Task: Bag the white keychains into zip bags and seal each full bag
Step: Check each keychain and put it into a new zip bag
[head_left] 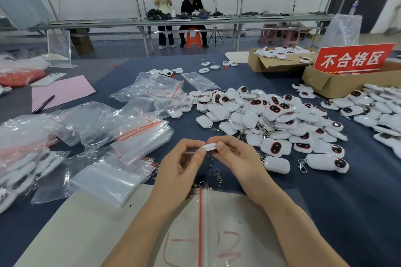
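- The bench (325, 212), covered in dark blue cloth, carries everything described below.
- A pile of white keychains (271, 119) spreads over the middle and right of the bench. Many lie face up, showing a dark oval ringed in red, with their metal chains tangled among them.
- Empty zip bags (138, 134) with red seal strips lie in loose, overlapping stacks to the left of the pile.
- Filled bags (26, 171), with white keychains showing through the plastic, sit at the far left edge.
- A pale sheet (86, 234) lies at the near edge, with red handwriting on it.
- A flat zip bag (227, 212) rests on that sheet under the forearms. Its red strip runs away from the viewer, and metal rings show at its far end.
- Two cardboard boxes (275, 64) stand at the far right, and a red sign (351, 58) leans in the nearer one.
- A pink paper (63, 91) lies at the left, with a dark pen (43, 104) on its corner.
- The left hand (184, 165) and right hand (234, 154) meet above the bench, just beyond the flat bag.
- Both hands pinch the held keychain (209, 147) between thumb and fingertips, one at each end.
- A metal clasp (217, 176) shows just below the hands; I cannot tell whether it hangs from the held keychain.
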